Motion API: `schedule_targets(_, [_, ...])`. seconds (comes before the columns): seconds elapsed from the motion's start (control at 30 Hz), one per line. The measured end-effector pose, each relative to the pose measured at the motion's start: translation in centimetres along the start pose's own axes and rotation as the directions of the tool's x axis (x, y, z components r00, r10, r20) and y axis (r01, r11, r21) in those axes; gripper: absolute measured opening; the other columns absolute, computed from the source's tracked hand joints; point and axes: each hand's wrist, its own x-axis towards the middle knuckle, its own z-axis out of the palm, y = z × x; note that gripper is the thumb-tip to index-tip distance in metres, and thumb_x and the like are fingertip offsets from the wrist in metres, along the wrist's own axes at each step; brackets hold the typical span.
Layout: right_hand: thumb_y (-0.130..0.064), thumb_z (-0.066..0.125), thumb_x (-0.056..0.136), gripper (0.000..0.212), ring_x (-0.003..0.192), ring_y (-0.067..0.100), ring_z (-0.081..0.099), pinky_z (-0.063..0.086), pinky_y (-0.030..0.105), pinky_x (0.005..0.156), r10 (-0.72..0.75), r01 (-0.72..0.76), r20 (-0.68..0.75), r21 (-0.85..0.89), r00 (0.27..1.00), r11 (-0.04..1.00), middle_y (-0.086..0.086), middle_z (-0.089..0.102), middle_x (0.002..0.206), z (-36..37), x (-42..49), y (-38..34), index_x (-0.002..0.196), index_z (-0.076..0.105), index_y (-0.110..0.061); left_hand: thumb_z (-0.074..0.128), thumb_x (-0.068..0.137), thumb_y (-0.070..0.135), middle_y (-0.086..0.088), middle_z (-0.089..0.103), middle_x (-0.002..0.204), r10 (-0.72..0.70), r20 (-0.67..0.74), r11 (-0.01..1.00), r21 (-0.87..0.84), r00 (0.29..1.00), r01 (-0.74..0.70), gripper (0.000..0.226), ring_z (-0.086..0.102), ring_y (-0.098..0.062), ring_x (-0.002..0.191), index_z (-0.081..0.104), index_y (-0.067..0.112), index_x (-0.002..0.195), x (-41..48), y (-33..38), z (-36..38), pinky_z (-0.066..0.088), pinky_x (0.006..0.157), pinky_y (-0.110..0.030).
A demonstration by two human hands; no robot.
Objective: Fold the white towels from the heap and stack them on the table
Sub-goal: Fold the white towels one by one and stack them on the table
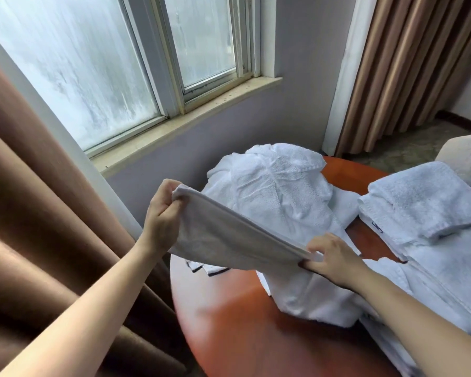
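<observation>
There are two hands, one left hand and one right hand. Together they hold up one white towel. There is one round table. On it sits one heap of white towels, all bunched up. On the right there is one stack of folded towels, maybe two, but the layers are hard to tell apart. There is one window with two glass panes showing. There are two brown curtains, one left curtain and one right curtain. One pale chair peeks in at the edge.
</observation>
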Motion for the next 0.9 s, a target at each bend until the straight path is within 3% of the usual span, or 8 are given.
schedule_targets(0.07, [-0.038, 0.076, 0.074, 0.019, 0.069, -0.008, 0.038, 0.029, 0.025, 0.087, 0.005, 0.0, 0.087, -0.057, 0.996, 0.998, -0.015, 0.049, 0.07, 0.5, -0.1, -0.2, 0.065, 0.063, -0.027, 0.044, 0.077, 0.011, 0.018, 0.053, 0.066, 0.027, -0.019, 1.0, 0.016, 0.999, -0.027, 0.012, 0.044, 0.003, 0.066, 0.05, 0.022, 0.077, 0.2, -0.2, -0.1, 0.036, 0.064, -0.018])
schedule_targets(0.3, [-0.061, 0.07, 0.06, 0.042, 0.097, -0.013, 0.043, -0.001, 0.023, 0.114, 0.108, -0.063, 0.37, -0.131, 0.923, 0.989, -0.02, 0.05, 0.099, 3.1, -2.0, -0.9, 0.072, 0.035, -0.043, 0.046, 0.08, 0.012, 0.02, 0.051, 0.064, 0.061, 0.014, 0.996, 0.062, 0.998, -0.061, 0.012, 0.04, -0.001, 0.063, 0.047, 0.024, 0.076, -0.4, -0.1, -0.2, 0.034, 0.062, -0.025])
schedule_targets(0.4, [-0.051, 0.066, 0.067, 0.028, 0.1, -0.008, 0.045, -0.002, 0.024, 0.115, 0.082, -0.019, 0.442, -0.145, 0.893, 0.989, -0.023, 0.046, 0.098, 3.9, -2.5, -1.3, 0.071, 0.042, -0.039, 0.046, 0.08, 0.011, 0.021, 0.051, 0.064, 0.07, 0.035, 0.996, 0.061, 0.997, -0.072, 0.012, 0.041, 0.0, 0.063, 0.047, 0.022, 0.077, -0.7, 0.2, -0.2, 0.034, 0.061, -0.022])
schedule_targets(0.5, [-0.036, 0.052, 0.075, 0.026, 0.069, 0.003, 0.046, 0.023, 0.029, 0.114, 0.097, -0.071, 0.326, -0.09, 0.94, 0.993, -0.013, 0.043, 0.068, 4.1, -2.5, -1.0, 0.058, 0.034, -0.027, 0.045, 0.079, 0.01, 0.022, 0.054, 0.069, 0.086, 0.061, 0.991, 0.1, 0.994, -0.092, 0.015, 0.043, 0.001, 0.067, 0.048, 0.025, 0.08, -0.7, 0.7, -0.5, 0.036, 0.064, -0.019])
schedule_targets(0.57, [-0.043, 0.041, 0.066, 0.026, 0.06, 0.014, 0.042, 0.045, 0.035, 0.083, 0.108, -0.111, 0.179, 0.008, 0.978, 0.994, -0.007, 0.039, 0.058, 3.4, -2.6, -1.0, 0.056, 0.028, -0.022, 0.045, 0.079, 0.014, 0.023, 0.057, 0.072, 0.091, 0.045, 0.985, 0.141, 0.995, -0.097, 0.014, 0.047, 0.0, 0.069, 0.049, 0.027, 0.082, -0.7, 0.8, -0.7, 0.038, 0.066, -0.021])
schedule_targets(0.67, [-0.043, 0.039, 0.064, 0.026, 0.058, 0.017, 0.038, 0.031, 0.03, 0.055, 0.062, -0.063, 0.015, 0.083, 0.998, 0.995, -0.006, 0.034, 0.054, 2.0, -2.2, -1.2, 0.054, 0.024, -0.025, 0.041, 0.071, 0.034, 0.018, 0.058, 0.067, 0.144, 0.005, 0.944, 0.3, 0.99, -0.139, 0.022, 0.051, -0.015, 0.062, 0.051, 0.033, 0.091, -1.0, 1.3, -0.8, 0.043, 0.065, -0.031])
schedule_targets(0.77, [-0.029, 0.047, 0.068, 0.029, 0.056, 0.015, 0.031, 0.022, 0.02, 0.05, -0.056, 0.062, -0.129, 0.045, 0.99, 0.997, -0.009, 0.028, 0.053, 0.7, -1.4, -2.4, 0.058, 0.019, -0.028, 0.043, 0.071, 0.032, 0.011, 0.046, 0.053, 0.4, 0.078, 0.732, 0.572, 0.913, -0.369, 0.03, 0.046, -0.025, 0.046, 0.05, 0.031, 0.1, -1.5, 2.4, -0.2, 0.045, 0.056, -0.029])
schedule_targets(0.9, [-0.016, 0.041, 0.069, 0.01, 0.059, 0.013, 0.036, 0.031, 0.022, 0.052, -0.169, 0.178, -0.215, 0.025, 0.962, 0.984, -0.012, 0.034, 0.063, -0.7, -0.5, -4.2, 0.07, 0.039, -0.025, 0.057, 0.08, 0.041, -0.001, 0.066, 0.065, 0.597, 0.191, 0.545, 0.617, 0.779, -0.568, 0.034, 0.063, -0.028, 0.052, 0.052, 0.023, 0.109, -1.1, 3.9, 1.0, 0.047, 0.053, -0.027])
